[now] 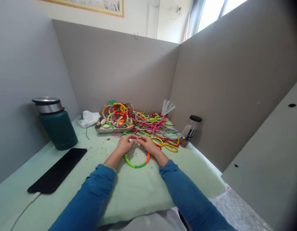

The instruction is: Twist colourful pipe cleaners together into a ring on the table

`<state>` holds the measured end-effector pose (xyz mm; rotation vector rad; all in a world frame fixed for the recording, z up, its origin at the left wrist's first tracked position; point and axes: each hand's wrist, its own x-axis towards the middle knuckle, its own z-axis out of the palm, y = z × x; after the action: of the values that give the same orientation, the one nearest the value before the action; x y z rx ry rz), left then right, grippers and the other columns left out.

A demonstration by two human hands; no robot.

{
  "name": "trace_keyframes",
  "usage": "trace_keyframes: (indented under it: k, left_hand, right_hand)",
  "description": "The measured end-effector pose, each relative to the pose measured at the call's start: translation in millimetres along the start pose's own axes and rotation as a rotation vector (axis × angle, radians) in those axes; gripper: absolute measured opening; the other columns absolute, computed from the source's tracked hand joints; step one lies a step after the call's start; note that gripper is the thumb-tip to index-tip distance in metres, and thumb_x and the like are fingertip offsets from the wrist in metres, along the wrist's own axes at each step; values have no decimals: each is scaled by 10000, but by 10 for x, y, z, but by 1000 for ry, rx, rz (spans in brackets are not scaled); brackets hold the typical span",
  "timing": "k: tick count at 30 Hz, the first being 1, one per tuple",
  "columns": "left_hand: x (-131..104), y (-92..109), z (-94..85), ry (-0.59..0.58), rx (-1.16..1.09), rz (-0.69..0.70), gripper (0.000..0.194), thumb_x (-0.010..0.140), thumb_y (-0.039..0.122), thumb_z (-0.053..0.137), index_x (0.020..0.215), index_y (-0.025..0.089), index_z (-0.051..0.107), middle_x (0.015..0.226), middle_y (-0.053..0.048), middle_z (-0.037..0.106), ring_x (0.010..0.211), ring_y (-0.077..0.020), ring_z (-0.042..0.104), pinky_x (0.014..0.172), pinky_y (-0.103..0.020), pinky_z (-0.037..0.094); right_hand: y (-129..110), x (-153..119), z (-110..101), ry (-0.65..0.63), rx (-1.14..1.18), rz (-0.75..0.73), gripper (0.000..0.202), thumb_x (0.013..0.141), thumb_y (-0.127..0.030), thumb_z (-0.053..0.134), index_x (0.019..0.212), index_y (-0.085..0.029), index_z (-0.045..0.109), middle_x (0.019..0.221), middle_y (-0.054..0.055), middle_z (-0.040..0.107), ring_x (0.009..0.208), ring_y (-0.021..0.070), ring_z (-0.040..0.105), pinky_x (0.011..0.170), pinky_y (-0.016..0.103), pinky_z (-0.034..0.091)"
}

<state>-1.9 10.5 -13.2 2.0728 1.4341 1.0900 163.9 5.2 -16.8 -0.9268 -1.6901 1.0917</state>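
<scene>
A ring wrapped in green and orange pipe cleaner (136, 166) lies on the pale green cloth, its near arc showing between my forearms. At its far side my left hand (125, 143) and my right hand (146, 143) meet, thumbs and fingers pinched together. Something small and pinkish shows between the fingertips, perhaps a pipe cleaner end on the ring. Just beyond my hands lies a heap of loose coloured pipe cleaners (150, 123). Behind my left hand stands a metal tray (114, 130) with shells and several finished-looking colourful rings (118, 112) on it.
On the left stand a green tumbler (58, 128) and a black phone (58, 170) with a white cable. A tissue pack (89, 119) lies by the tray. At right leans a clear black-lidded bottle (189, 131), near white strips (167, 108). Grey partitions (119, 64) enclose the table.
</scene>
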Motion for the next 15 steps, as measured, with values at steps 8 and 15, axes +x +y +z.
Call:
trace_keyframes:
  k: [8,15]
  left_hand:
    - [-24,84,5,-50,-174,-110,250,750,210,562,990,148,591,916,-52,693,501,-85,574,488,-203,433]
    - [-31,80,-11,-57,-118,-222,157,738,287,617,797,141,607,502,42,559,368,-83,488,393,-190,339]
  right_hand:
    - [1,3,7,-15,10,9,240,774,-393,582,845,-166,612,487,-67,384,424,75,324,401,204,212]
    - [0,1,2,3,-8,20,255,773,-408,582,836,-163,618,489,-66,385,430,74,320,411,203,219]
